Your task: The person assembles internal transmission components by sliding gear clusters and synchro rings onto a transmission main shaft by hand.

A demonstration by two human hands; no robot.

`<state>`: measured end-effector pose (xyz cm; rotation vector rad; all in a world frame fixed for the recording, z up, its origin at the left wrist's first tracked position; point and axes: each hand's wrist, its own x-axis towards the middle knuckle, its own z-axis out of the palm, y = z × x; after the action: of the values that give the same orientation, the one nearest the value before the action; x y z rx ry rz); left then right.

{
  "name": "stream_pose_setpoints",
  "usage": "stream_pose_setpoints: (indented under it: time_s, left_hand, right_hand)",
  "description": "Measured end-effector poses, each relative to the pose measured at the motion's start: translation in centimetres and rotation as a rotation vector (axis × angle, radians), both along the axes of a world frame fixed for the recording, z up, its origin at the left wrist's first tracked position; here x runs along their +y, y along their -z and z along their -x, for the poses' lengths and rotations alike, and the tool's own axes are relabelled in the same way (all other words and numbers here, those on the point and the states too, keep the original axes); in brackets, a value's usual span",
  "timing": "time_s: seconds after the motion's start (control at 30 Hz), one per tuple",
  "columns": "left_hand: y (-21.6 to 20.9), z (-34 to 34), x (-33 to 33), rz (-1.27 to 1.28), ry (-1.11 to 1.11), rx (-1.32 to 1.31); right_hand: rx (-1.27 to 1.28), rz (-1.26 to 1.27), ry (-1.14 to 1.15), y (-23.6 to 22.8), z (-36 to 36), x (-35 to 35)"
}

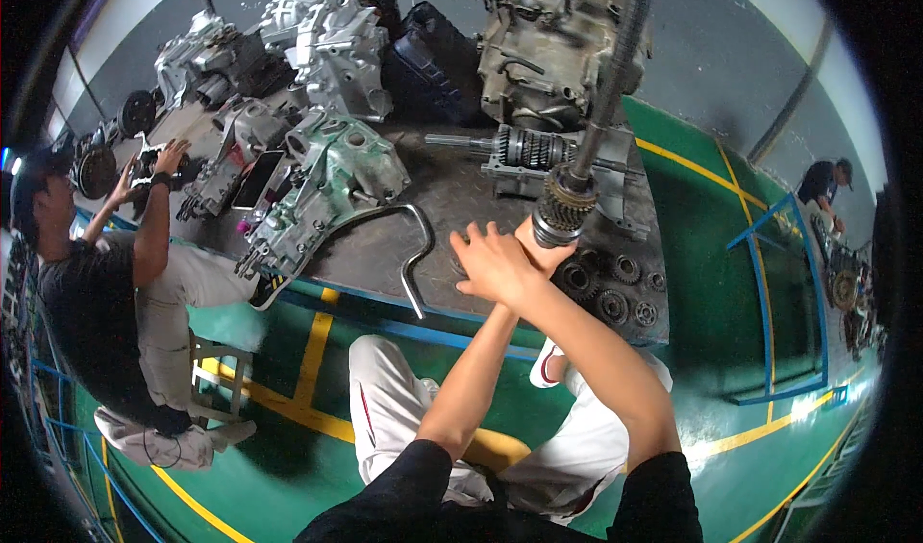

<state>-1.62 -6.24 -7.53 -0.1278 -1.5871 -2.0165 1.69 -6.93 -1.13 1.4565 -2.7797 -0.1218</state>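
Note:
My left hand [540, 253] grips the lower end of a long splined gear shaft [570, 200], which stands tilted up and away to the right. Gears and a bearing sit near its bottom, just above my fingers. Crossing over my left wrist, my right hand [493, 266] has its fingers spread above the bench and holds nothing. Loose gears and bearing rings [612, 306] lie to the right of my left hand. Behind the held shaft, another gear shaft [529, 149] rests in an open metal housing [510, 180].
The dark metal bench [442, 173] carries a bent metal bar [420, 245], a greenish-silver gearbox casing [351, 154] and a phone [258, 180]. A large gearbox [543, 53] stands at the back. A co-worker [96, 283] sits at the left, handling parts. A blue frame [824, 303] stands right.

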Motion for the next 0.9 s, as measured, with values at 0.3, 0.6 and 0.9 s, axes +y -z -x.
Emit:
stream_pose_setpoints:
  time_s: [0.3,0.6,0.9]
  left_hand:
    - [0.8,1.1,0.0,0.042,-0.108,-0.011]
    - [1.7,2.0,0.0,0.169,-0.041,-0.149]
    - [1.4,1.6,-0.1,0.001,-0.069,0.009]
  right_hand:
    - [-0.351,-0.249,0.147,1.2,3.4,-3.5]
    - [-0.384,-0.057,0.125,0.3,3.3,-3.4]
    - [-0.381,-0.109,0.127,-0.8,2.4,-4.0]
